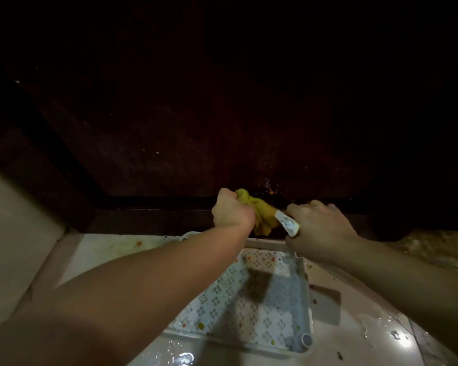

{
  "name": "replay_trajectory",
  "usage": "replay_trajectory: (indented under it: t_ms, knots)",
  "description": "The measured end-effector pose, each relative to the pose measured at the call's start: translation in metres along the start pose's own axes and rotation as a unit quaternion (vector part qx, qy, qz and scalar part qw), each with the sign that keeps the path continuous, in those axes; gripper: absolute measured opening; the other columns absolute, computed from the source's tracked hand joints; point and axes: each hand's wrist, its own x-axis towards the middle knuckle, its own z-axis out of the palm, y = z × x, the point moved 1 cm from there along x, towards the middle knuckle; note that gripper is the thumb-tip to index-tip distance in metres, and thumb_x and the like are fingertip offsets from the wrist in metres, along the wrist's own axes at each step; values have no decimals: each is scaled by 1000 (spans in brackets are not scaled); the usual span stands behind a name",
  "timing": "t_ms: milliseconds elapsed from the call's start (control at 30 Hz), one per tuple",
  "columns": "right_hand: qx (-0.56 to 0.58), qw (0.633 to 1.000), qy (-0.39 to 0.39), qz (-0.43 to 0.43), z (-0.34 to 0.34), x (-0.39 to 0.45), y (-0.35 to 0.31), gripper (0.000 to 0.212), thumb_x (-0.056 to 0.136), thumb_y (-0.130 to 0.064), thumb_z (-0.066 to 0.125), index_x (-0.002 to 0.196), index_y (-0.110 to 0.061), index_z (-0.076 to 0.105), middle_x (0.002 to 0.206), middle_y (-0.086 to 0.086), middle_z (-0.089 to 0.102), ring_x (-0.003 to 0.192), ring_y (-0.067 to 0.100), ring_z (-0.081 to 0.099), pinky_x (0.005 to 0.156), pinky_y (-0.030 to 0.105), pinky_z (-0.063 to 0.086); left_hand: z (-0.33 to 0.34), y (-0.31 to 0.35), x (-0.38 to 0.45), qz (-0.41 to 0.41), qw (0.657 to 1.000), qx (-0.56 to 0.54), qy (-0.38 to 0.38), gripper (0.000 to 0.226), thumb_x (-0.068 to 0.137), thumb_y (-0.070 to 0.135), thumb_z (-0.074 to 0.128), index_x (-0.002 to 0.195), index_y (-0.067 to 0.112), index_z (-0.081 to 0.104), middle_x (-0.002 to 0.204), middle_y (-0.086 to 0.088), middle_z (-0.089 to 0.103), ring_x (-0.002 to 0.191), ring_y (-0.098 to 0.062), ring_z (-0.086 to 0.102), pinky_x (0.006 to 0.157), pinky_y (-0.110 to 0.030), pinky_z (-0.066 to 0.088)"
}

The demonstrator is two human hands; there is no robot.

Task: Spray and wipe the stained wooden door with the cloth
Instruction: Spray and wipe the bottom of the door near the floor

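Note:
The dark stained wooden door [196,122] fills the upper part of the head view, with pale specks and an orange spot near its bottom edge. My left hand [232,211] is clenched around a bunched yellow cloth [262,215] held low against the door's base. My right hand [320,231] grips a white object with a printed pattern [288,224], which touches the cloth; I cannot tell if it is the spray bottle. Most of that object is hidden inside my fist.
A pale perforated plastic tray [306,294] lies on the wet light floor [368,326] below my hands. A beige wall [13,233] stands at the left. A mottled brownish patch of floor [434,249] lies at the right.

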Motion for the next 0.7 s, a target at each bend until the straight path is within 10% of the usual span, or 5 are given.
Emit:
replay_trajectory:
  t_ms: [700]
  knots:
    - [52, 995, 80, 7, -4, -13, 41, 17, 85, -35, 59, 88, -29, 43, 83, -11, 51, 89, 16, 47, 83, 34, 32, -9, 7, -14, 149, 983, -11, 108, 22, 86, 15, 67, 105, 27, 68, 107, -2, 62, 90, -23, 65, 75, -41, 59]
